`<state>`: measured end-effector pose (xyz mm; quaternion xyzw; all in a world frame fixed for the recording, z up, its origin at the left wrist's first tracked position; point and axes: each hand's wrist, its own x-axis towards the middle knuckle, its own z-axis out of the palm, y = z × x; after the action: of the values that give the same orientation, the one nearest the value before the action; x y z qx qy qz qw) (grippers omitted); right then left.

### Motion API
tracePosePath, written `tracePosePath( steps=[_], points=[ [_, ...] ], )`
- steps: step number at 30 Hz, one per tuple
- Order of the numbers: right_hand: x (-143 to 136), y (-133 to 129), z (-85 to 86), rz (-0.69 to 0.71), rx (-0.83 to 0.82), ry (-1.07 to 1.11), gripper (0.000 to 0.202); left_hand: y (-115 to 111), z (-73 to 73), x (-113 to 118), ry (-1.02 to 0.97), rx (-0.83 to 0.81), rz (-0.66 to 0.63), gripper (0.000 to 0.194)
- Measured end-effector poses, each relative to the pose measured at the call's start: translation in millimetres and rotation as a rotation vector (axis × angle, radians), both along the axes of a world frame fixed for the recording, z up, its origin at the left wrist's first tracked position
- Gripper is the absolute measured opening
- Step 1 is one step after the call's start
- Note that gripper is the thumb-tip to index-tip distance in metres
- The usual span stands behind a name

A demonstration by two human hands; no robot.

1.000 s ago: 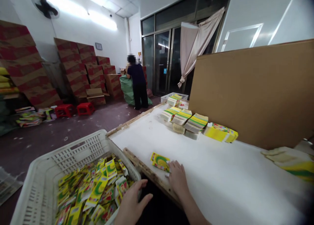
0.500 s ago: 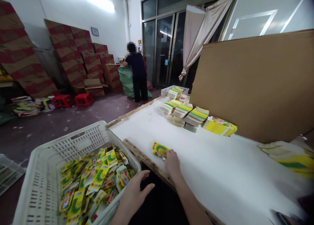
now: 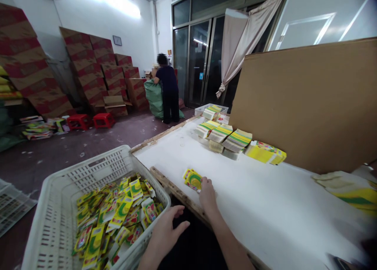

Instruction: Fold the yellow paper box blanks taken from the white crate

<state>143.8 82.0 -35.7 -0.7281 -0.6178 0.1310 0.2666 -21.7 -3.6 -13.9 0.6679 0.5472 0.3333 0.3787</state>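
On the white table, my right hand grips the near end of a small yellow and green carton, its fingers closed on it. The carton lies close to the table's wooden edge strip. My left hand holds nothing; its thumb and fingers are apart, between the basket and the table edge. Beside it stands a white plastic basket with many small yellow and green cartons heaped in it. Further back on the table lie several stacks of flat yellow and green cartons.
A large cardboard sheet stands along the table's far side. Yellow-printed material lies at the right. Across the room a person leans over a green sack, near stacked cartons and red stools.
The carton under my right hand has shifted slightly and looks a little tilted. My left hand stays open in nearly the same place. The whole view has moved a little.
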Motion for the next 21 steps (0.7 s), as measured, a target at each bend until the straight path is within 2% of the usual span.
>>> tracePosePath(
  steps=[6,9,13,14,16,18,21],
  points=[
    [7.0,1.4,1.4,0.037,0.094,0.259,0.029,-1.8,-0.6,2.0,-0.077,-0.036,-0.014,0.033],
    [5.2,-13.5,9.4,0.101,0.135,0.421,0.028,1.5,-6.1,5.2,-0.261,-0.091,0.018,0.043],
    [-16.1,-52.3,18.7,0.335,0.083,0.603,0.026,9.7,-6.5,19.8,-0.825,-0.119,0.222,0.056],
    [-23.4,-61.7,19.6,0.446,0.026,0.74,0.026,11.6,-4.0,24.1,-0.968,-0.126,0.285,0.055],
    [-37.1,-76.0,19.6,0.493,-0.006,0.942,0.025,14.2,3.4,31.2,-1.167,-0.135,0.392,0.051],
    [-46.6,-83.9,18.7,0.45,0.013,1.103,0.026,14.5,11.6,35.4,-1.248,-0.11,0.455,0.047],
    [-52.7,-90.1,20.6,0.434,0.03,1.219,0.024,11.7,21.4,37.5,-1.232,-0.023,0.517,0.045]
  ],
)
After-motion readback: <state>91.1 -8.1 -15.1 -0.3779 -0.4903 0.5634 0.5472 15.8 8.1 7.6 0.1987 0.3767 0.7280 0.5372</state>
